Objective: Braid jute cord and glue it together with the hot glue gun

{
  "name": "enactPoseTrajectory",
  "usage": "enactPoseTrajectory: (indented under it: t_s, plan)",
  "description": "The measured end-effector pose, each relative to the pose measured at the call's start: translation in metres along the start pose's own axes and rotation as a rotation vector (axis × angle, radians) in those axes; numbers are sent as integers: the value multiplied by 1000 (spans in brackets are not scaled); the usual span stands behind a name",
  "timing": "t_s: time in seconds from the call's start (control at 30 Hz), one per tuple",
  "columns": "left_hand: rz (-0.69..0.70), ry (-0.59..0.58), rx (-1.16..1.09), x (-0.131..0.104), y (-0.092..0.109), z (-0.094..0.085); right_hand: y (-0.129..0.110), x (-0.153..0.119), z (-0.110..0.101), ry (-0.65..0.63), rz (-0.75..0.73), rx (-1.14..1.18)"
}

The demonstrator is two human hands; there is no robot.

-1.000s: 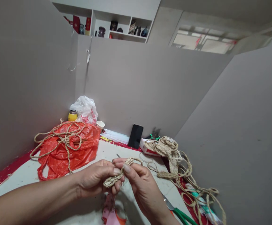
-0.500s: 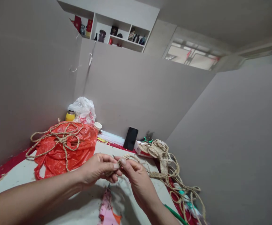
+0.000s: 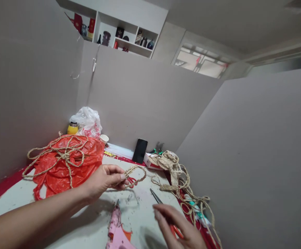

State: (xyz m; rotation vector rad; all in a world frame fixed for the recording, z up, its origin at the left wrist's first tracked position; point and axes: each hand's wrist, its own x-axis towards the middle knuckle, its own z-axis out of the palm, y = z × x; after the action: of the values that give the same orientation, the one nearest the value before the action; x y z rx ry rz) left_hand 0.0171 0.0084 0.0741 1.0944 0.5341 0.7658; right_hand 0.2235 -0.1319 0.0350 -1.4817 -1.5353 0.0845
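Note:
A bent loop of braided straw-coloured rope (image 3: 139, 170) is pinched between the thumb and fingers of my left hand (image 3: 111, 178), above the pale board. Something red (image 3: 132, 181) shows behind the loop; its kind is unclear. My right hand (image 3: 178, 226) is lower right, thumb and forefinger apart, over a pair of scissors (image 3: 156, 197) with dark pointed blades and orange-red handles. The handles are partly hidden by the hand, and a firm grip on them is not visible. Between my forearms lies a pink glue gun (image 3: 116, 221), nozzle pointing away.
A red plastic bag (image 3: 88, 162) carries coiled rope (image 3: 66, 152) at left. More braided rope (image 3: 175, 173) heaps along the right edge. Behind stand a phone (image 3: 140, 151), green-handled pliers (image 3: 157, 149), a paper cup (image 3: 104, 138) and a yellow jar (image 3: 72, 128). Grey partitions enclose the board (image 3: 140, 224).
My right hand has left the rope and moved down to the right, over the scissors. My left hand keeps the rope, whose loop is now in plain sight. The view has shifted slightly.

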Motion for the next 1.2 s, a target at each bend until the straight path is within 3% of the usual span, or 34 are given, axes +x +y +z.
enactPoseTrajectory:
  t_s: [0.1, 0.37, 0.67, 0.87, 1.2]
  plan:
    - [-8, -96, 91, -3, -4, 3, -6, 18, -9, 90, 57, -32]
    - [-97, -265, 273, -11, -11, 14, -23, 40, 2, -149, 164, 281]
    - [66, -179, 592, -23, -3, 29, -29, 35, 10, -257, 114, 303]
    - [117, -102, 668, -22, -9, 30, -32, 32, 15, -175, -56, 226]
    - [249, -27, 861, -25, -10, 27, -42, 39, 17, -105, -95, 135]
